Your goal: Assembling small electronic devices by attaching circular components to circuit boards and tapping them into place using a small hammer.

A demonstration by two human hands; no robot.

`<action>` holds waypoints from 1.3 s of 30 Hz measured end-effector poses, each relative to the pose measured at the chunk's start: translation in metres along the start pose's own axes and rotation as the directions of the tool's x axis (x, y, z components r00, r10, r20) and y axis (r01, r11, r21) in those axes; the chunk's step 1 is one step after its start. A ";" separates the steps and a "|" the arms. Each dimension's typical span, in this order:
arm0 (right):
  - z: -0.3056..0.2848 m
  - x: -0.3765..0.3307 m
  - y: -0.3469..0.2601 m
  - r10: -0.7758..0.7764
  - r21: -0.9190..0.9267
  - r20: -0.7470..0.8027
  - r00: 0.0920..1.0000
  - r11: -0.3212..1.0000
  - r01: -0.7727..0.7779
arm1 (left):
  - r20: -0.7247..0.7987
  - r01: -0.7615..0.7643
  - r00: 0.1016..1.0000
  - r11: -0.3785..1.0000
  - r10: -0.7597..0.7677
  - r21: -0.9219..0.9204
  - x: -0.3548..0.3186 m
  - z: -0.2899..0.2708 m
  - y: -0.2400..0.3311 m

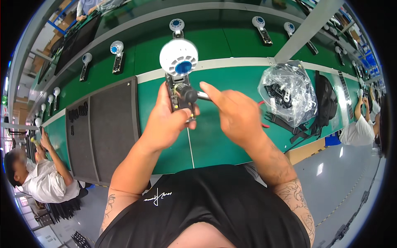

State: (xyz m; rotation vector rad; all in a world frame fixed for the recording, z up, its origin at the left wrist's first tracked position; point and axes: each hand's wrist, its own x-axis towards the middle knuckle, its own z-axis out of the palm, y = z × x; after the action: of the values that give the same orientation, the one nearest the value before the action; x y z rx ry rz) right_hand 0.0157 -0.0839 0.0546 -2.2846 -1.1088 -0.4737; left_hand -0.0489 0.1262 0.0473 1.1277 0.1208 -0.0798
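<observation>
My left hand [163, 120] is wrapped round the dark, open lower body of a handheld device with a round white head [178, 56]. Grey slots ring a blue disc on that head, which points away from me. In my right hand [239, 113] is a small mallet [190, 95], gripped by its metal handle with the forefinger stretched along it. The mallet's dark, rounded head lies over the device's body. Whether it touches the body, I cannot tell. Both hands are above the green table [165, 159].
To the left lies a dark divided tray [113, 132] with small black parts. On the right are a clear plastic bag [287, 93] of black parts, red-handled pliers [264, 125] and black straps [295, 131]. Similar devices [117, 51] line the green strip behind. A co-worker [51, 177] sits left.
</observation>
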 end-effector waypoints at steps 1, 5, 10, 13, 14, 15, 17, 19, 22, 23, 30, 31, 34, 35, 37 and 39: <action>-0.001 -0.001 0.001 0.001 -0.002 -0.002 1.000 1.000 -0.001 | 0.003 -0.011 1.000 1.000 0.011 -0.009 0.000 -0.001 -0.002; -0.017 -0.017 -0.004 0.214 0.399 -0.241 0.947 0.911 -0.105 | -0.011 -0.029 1.000 0.997 0.028 -0.070 0.001 -0.006 -0.001; -0.015 -0.032 0.009 0.329 0.329 -0.072 0.941 0.899 -0.289 | -0.005 0.005 1.000 0.981 -0.006 -0.194 0.007 -0.013 0.005; -0.004 -0.043 0.013 0.383 0.245 0.172 0.907 0.876 -0.416 | 0.029 0.052 0.998 0.988 -0.048 -0.148 0.011 -0.017 0.000; -0.004 -0.044 0.012 0.383 0.246 0.174 0.907 0.875 -0.416 | 0.027 0.052 0.998 0.988 -0.048 -0.148 0.012 -0.018 0.000; -0.005 -0.044 0.010 0.414 0.313 0.170 0.894 0.838 -0.447 | 0.017 0.052 0.999 0.987 -0.050 -0.155 0.013 -0.019 0.000; -0.007 -0.043 0.005 0.478 0.440 0.168 0.862 0.746 -0.500 | 0.002 0.055 0.998 0.984 -0.056 -0.167 0.015 -0.019 0.000; -0.011 -0.040 -0.001 0.516 0.542 0.106 0.850 0.687 -0.485 | 0.009 0.065 0.998 0.983 -0.065 -0.173 0.017 -0.015 -0.001; -0.031 -0.006 -0.023 0.518 0.567 0.051 0.854 0.689 -0.452 | 0.059 0.017 0.998 0.986 -0.027 0.168 0.010 0.006 -0.003; -0.034 0.009 -0.028 0.510 0.553 0.063 0.858 0.698 -0.455 | 0.081 -0.004 0.997 0.962 -0.019 0.273 0.008 0.012 -0.003; -0.025 0.038 -0.002 0.349 0.436 -0.277 0.895 0.876 -0.206 | 0.042 -0.006 0.999 0.976 -0.003 0.218 0.002 0.005 0.006; -0.028 0.020 -0.010 0.340 0.450 -0.265 0.902 0.871 -0.197 | 0.021 -0.013 1.000 0.983 0.009 0.184 0.002 0.002 0.005; -0.031 -0.012 -0.025 0.378 0.640 -0.280 0.883 0.758 -0.122 | -0.010 -0.024 1.000 0.993 0.025 0.117 -0.001 -0.002 0.006; -0.021 -0.010 -0.020 0.286 0.533 -0.234 0.929 0.837 -0.124 | -0.010 -0.023 1.000 0.990 0.025 0.138 -0.002 0.000 0.008; -0.003 -0.007 -0.009 0.118 0.290 -0.098 0.988 0.953 -0.085 | -0.004 -0.022 1.000 0.985 0.023 0.174 -0.004 0.007 0.010; 0.000 -0.007 -0.007 0.052 0.159 -0.015 0.999 0.986 -0.049 | 0.007 -0.021 1.000 0.981 0.020 0.193 -0.004 0.009 0.009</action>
State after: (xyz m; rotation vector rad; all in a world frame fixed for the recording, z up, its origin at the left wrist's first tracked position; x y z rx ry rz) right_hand 0.0061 -0.0849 0.0536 -2.1591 -1.0379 -0.3730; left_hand -0.0509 0.1213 0.0594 1.3221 0.0987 -0.0769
